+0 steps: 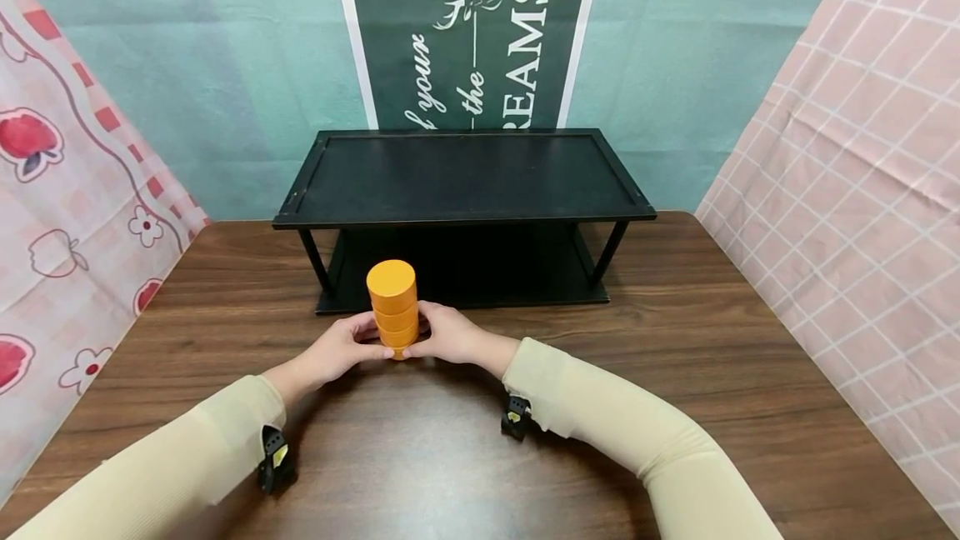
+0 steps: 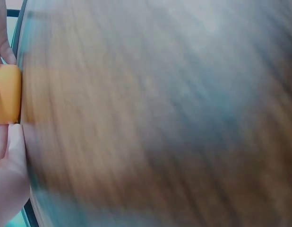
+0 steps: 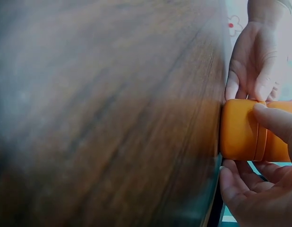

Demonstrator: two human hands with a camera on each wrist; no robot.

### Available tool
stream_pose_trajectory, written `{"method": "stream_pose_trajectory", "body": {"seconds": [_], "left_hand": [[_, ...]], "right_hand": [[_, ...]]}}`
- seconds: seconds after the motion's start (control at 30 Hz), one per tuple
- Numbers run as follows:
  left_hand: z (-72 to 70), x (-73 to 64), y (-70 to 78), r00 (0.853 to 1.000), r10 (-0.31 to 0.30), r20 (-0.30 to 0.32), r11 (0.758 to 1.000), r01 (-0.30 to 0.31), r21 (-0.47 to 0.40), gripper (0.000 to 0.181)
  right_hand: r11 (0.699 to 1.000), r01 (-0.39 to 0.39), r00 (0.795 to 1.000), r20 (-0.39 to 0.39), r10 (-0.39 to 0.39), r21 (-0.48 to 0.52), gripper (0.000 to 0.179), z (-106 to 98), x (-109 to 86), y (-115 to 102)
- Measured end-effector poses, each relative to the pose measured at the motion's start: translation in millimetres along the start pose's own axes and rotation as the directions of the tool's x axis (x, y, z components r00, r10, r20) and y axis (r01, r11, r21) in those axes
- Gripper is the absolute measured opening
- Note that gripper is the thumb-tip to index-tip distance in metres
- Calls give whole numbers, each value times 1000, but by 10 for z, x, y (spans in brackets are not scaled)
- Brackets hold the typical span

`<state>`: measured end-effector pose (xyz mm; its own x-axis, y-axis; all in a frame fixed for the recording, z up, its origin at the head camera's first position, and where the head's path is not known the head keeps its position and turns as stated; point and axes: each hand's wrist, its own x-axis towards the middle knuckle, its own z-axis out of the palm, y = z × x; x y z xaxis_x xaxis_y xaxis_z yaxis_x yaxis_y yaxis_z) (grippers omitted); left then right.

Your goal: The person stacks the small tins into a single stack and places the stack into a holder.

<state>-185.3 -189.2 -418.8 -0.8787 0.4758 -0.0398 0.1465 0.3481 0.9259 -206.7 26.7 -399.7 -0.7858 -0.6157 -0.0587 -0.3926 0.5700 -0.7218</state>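
An orange cylinder [image 1: 393, 307] with several ring-like seams, as of stacked round sections, stands upright on the table just in front of the black rack. My left hand [image 1: 341, 350] grips its lower part from the left, thumb at the front. From the other side my right hand [image 1: 453, 336] holds it low down, its thumb near the left one. In the right wrist view the cylinder's rounded base [image 3: 238, 130] meets the table surface, with fingers on both sides. Only part of the orange base [image 2: 6, 94] shows at the left wrist view's edge.
A black two-tier rack [image 1: 465, 177] stands behind the hands, its lower shelf [image 1: 480, 273] close to the cylinder. The brown wood-grain table [image 1: 675, 407] extends around it. Patterned cloths hang left and right, a teal one [image 1: 675, 65] at the back.
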Motion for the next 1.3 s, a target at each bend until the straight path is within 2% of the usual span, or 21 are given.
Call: {"method": "stream_pose_trajectory", "body": {"seconds": [0.47,0.77,1.3], "left_hand": [[55,64,61,1000,0,8,1000,0,-9,53],[94,98,116,1000,5,11,1000,-5,25,58],[200,174,170,999,32,28,999,-33,23,56]], "right_hand": [[1000,-15,1000,-15,15,10,54,-68,-88,29],[1000,-14,1000,-26,14,11,55,-123,-153,50],[1000,-25,999,-38,25,-2,54,-205,-272,84]]}}
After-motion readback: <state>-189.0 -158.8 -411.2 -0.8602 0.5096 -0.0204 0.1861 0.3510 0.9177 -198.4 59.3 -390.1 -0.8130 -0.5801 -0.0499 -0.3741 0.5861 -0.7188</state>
